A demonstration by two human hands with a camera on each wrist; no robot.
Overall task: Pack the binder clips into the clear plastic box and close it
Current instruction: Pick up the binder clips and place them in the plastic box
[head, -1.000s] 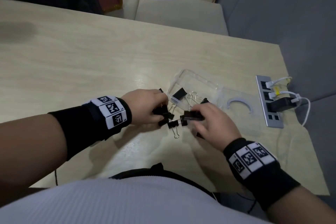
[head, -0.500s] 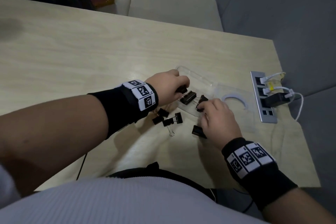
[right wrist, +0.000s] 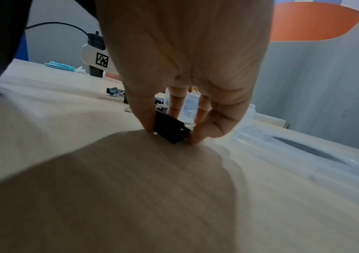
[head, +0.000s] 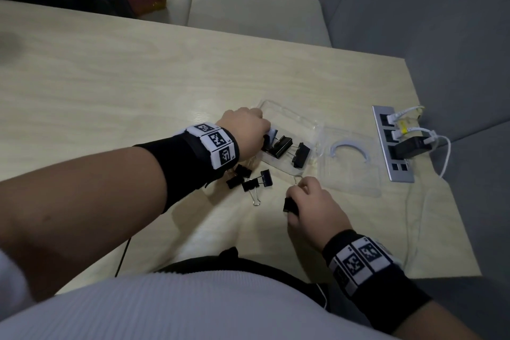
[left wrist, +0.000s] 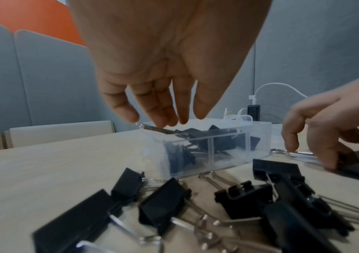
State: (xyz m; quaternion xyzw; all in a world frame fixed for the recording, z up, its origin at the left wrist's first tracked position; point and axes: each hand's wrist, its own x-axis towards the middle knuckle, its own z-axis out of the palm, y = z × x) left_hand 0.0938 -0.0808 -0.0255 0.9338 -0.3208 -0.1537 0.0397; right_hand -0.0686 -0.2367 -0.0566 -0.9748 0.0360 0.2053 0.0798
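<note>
- Clear plastic box (head: 289, 121) sits open on the pale wooden table (head: 138, 85), right of centre; two black binder clips (head: 278, 145) lie inside it, one more (head: 300, 154) at its right end.
- Left wrist view: the box wall (left wrist: 217, 154) is see-through, with the dark clips visible behind it.
- Left hand (head: 245, 130) is over the box's left end. Fingers point down, loosely extended, fingertips (left wrist: 163, 119) touching a silver wire handle at the rim. No firm grasp visible; reads as released.
- Right hand (head: 314, 204) is near the table's front edge, below the box, grasping one black binder clip (right wrist: 172, 130) between thumb and fingers, with the clip touching the table.
- Loose pile of black binder clips with silver wire handles (head: 248, 179) lies on the table just left of the right hand, near the left wrist.
- Flat clear plastic lid (head: 350, 171) lies just right of the box.
- Silver power strip (head: 392, 146) with white cables plugged in is at the far right table edge.
</note>
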